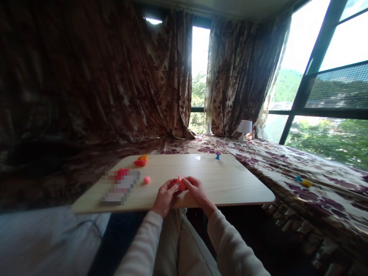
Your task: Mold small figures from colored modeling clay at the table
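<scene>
Both my hands meet over the near edge of a light wooden table (230, 180). My left hand (165, 197) and my right hand (197, 190) are closed with their fingertips pinched on a small red clay piece (181, 184) held between them, just above the tabletop. A small pink ball (147, 179) lies on the table to the left of my hands. Farther back left sits an orange and red clay lump (140, 161). A little blue and pink figure (218, 154) stands at the far side of the table.
A red piece beside a blurred-out patch (120, 186) lies at the table's left. A flowered cloth (301, 168) covers the ledge on the right, with blue and yellow bits (303, 181) on it. A white lamp (244, 129) stands by the curtains.
</scene>
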`<state>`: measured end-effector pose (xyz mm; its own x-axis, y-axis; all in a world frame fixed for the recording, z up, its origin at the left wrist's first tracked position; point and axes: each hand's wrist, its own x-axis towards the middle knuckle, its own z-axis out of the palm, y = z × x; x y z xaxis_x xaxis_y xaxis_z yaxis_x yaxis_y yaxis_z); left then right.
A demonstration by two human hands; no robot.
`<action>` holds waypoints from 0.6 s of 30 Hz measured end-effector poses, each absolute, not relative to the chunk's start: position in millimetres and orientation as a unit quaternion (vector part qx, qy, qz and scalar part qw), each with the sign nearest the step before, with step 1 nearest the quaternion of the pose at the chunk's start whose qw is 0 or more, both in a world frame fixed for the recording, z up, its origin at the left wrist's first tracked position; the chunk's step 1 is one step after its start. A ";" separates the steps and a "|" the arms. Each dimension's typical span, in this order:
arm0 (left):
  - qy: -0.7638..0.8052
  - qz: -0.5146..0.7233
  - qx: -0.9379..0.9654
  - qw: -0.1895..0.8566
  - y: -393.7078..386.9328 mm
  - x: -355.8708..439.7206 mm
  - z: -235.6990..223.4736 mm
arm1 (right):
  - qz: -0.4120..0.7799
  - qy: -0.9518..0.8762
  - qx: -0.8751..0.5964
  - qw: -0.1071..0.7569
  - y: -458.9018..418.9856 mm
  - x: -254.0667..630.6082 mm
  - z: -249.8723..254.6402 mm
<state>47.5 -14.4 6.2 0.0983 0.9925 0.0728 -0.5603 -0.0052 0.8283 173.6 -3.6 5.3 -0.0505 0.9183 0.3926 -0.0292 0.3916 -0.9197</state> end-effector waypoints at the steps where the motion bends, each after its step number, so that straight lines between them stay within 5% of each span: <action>1: 0.294 0.604 0.370 0.641 -14.8 47.7 6.8 | 0.405 -0.603 -0.369 0.580 -4.1 173.7 5.7; 18: 0.299 0.584 0.353 0.668 -7.1 45.9 6.8 | 0.475 -0.573 -0.362 0.561 -0.3 174.0 4.2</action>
<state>45.9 -7.1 6.8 0.1407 0.9900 0.0127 -0.5690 0.0704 0.8193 174.0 -0.3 4.2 -0.1084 0.9481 0.2989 -0.1177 0.2863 -0.9509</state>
